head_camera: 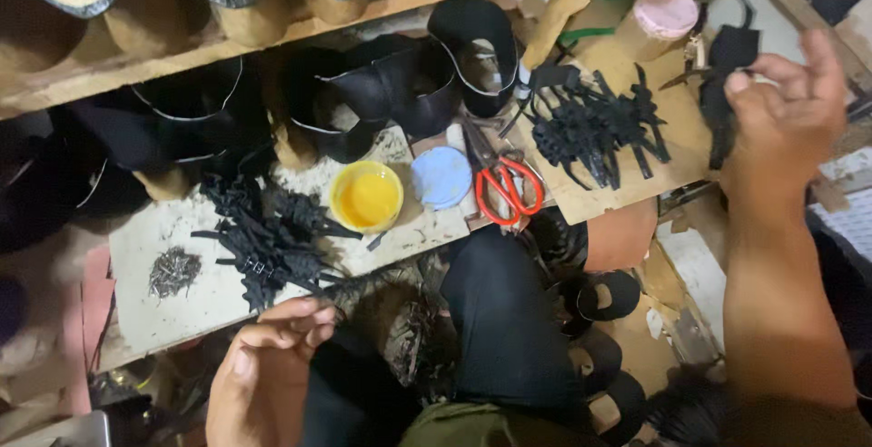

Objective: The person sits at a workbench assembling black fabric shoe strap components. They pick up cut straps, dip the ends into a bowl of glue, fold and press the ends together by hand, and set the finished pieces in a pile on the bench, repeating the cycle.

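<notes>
- Black strap piece [727,93]: my right hand [790,106] pinches it; keep it taut.
- Left hand [272,365]: loosely curled, empty, beside strap pile [268,243] on worktop [195,297].

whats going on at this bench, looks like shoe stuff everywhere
A person sits at a cluttered wooden bench. Their right hand pinches a black strap piece at the far side, near a pile of black cut straps. Their left hand reaches toward another black strap pile. Red-handled scissors, a yellow tub of glue and a round blue lid lie between.
</notes>
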Tool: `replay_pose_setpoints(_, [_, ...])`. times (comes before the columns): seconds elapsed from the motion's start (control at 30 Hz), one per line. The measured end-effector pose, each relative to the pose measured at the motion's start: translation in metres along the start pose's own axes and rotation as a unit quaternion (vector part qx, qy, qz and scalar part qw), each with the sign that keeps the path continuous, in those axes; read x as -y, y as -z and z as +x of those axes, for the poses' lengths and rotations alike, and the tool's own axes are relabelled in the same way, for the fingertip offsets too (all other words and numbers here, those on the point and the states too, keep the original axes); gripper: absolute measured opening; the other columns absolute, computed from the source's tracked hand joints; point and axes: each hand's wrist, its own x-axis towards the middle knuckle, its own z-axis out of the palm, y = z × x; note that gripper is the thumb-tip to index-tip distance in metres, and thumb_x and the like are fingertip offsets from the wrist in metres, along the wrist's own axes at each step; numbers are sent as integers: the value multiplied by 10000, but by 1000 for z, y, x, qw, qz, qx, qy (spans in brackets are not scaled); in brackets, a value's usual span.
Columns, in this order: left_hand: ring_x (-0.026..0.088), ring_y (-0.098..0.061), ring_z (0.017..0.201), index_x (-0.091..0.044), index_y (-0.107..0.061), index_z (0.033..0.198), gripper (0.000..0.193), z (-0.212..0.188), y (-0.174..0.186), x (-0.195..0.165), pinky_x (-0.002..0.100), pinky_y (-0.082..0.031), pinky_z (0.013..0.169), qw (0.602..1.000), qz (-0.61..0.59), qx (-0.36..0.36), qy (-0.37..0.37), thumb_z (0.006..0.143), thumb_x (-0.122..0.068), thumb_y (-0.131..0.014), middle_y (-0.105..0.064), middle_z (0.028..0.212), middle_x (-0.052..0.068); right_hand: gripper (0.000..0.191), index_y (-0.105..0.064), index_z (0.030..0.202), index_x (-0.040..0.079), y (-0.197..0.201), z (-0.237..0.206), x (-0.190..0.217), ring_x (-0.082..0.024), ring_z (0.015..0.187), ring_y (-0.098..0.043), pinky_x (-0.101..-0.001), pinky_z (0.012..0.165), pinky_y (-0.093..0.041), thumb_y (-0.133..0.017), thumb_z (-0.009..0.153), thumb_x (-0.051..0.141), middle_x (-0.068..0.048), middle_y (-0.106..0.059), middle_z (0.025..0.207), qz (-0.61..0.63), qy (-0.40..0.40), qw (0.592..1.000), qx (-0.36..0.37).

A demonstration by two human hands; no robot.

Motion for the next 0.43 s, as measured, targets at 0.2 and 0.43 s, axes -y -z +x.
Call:
replay_pose_setpoints(0.2, [409, -606, 1249, 36, -620, 1090, 289, 4, 17, 3, 529, -456, 1084, 997, 50, -22, 50, 1082, -232, -510, -602, 1349, 301, 725, -394, 1559, -48, -30, 14, -46, -250, 1219, -653, -325, 1008, -551, -821, 973, -48, -206, -653, 1292, -240, -7, 969, 58])
replay_pose_setpoints(0.43, [316, -664, 1170, 31, -667, 1144, 228, 15, 50, -19, 430, -480, 1059, 921, 351, -98, 138, 986, -124, -608, -713, 1251, 243, 736, -312, 1652, 8, -53, -19, -62, -358, 1446, -546, -451, 1137, -547, -719, 1039, 27, -247, -507, 1603, -236, -21, 966, 100])
